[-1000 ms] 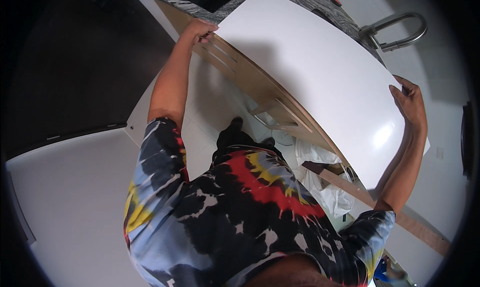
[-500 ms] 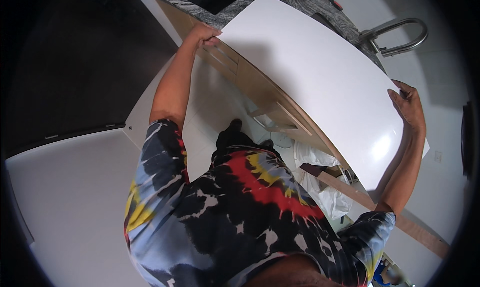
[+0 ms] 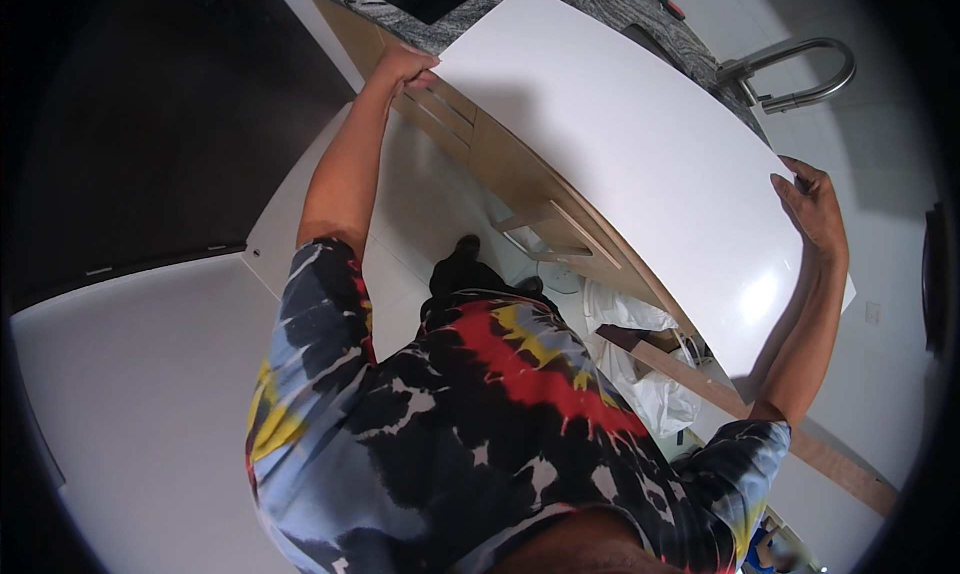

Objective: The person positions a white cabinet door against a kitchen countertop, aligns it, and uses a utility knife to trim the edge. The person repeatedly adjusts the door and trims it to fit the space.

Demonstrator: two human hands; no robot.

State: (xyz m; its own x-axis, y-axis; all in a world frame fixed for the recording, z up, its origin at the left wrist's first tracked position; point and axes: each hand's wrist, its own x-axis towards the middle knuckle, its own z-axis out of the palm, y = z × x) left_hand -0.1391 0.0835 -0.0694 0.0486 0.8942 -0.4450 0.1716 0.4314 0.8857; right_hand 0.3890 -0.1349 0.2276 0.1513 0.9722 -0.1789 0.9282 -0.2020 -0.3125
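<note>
Since the last frame the white panel (image 3: pixel 640 174) has shifted only slightly, its right end drifting a little toward the left of the view along with the right hand (image 3: pixel 815 209). Beneath it, two whitish plastic bags (image 3: pixel 668 404) lie low beside a wooden strip (image 3: pixel 685 369); the bags are crumpled and translucent, and I cannot tell what they contain. The wood-coloured cabinet (image 3: pixel 500 169) under the panel's near edge has narrow slots and a framed opening, its inside mostly hidden. The panel is broad, flat and glossy, with a bright glare near its right end and a soft shadow toward its left. It lies over part of the grey-streaked worktop (image 3: pixel 637 6), near the curved metal tap (image 3: pixel 810 99); whether it rests there is unclear. The left hand (image 3: pixel 402 67) has its grip clamped on the panel's left corner; the right grip pinches the far edge, thumb over the face.
</note>
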